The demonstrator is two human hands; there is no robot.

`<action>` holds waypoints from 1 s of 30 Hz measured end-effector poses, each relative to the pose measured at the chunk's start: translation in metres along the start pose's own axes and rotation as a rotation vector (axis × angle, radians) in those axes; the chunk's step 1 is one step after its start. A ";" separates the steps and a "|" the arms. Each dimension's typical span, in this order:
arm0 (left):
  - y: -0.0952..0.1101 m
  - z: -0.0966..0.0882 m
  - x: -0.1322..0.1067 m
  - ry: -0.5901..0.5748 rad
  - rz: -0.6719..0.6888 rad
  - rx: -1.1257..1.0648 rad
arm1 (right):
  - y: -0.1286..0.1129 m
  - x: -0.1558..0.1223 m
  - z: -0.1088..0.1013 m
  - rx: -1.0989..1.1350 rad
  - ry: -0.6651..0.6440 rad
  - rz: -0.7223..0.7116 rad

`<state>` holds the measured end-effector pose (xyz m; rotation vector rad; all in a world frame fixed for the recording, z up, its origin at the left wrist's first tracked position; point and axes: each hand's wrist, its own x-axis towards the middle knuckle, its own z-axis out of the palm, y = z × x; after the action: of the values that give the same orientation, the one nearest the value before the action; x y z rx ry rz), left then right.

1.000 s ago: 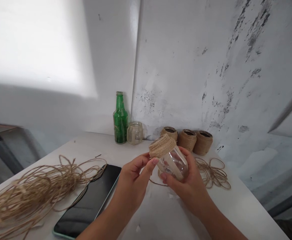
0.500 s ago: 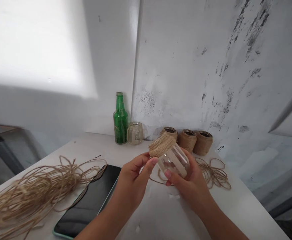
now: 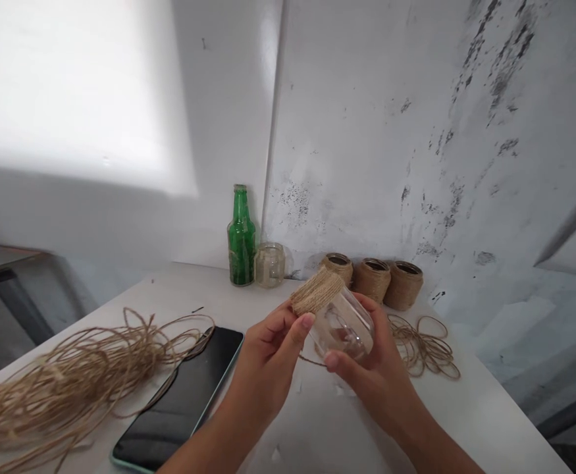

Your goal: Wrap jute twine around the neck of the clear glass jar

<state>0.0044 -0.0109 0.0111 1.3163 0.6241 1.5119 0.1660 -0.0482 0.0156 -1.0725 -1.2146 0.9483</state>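
Left grip (image 3: pixel 268 355) narrow, pinching twine band (image 3: pixel 317 291) at jar's end; right grip (image 3: pixel 371 375) wider, cradling body of glass jar (image 3: pixel 341 322). Jar held tilted above white surface (image 3: pixel 307 428), band toward 10 o'clock. Band covers one end; rest of glass bare. Twine strand (image 3: pixel 312 360) below jar. Counts: three twine-wrapped jars (image 3: pixel 371 280) at 12 o'clock; one green bottle (image 3: pixel 241 237) and one small glass jar (image 3: pixel 270 264) at 11; one twine coil (image 3: pixel 423 347) at 3; one twine bundle (image 3: pixel 70 388) at 9; one phone (image 3: pixel 179 401) at 8.

White table against the wall (image 3: pixel 465 421)
Loose jute twine (image 3: pixel 65 388) and a dark phone (image 3: pixel 179 395) lie near the edge; a green bottle (image 3: pixel 241 240), a glass jar (image 3: pixel 270 264), three twine-wrapped jars (image 3: pixel 371 280) and a twine coil (image 3: pixel 423 349) sit beyond.
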 end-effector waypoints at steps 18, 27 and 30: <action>0.003 -0.003 0.000 -0.019 0.037 0.077 | 0.004 0.002 -0.002 0.073 -0.021 0.049; 0.002 -0.005 0.001 0.011 0.023 0.046 | 0.005 0.004 -0.005 0.150 -0.080 0.015; 0.006 -0.003 0.002 -0.036 0.019 -0.024 | 0.007 0.005 -0.005 0.200 -0.096 0.017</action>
<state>-0.0001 -0.0111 0.0168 1.3313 0.5705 1.5035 0.1710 -0.0426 0.0094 -0.8886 -1.1628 1.1204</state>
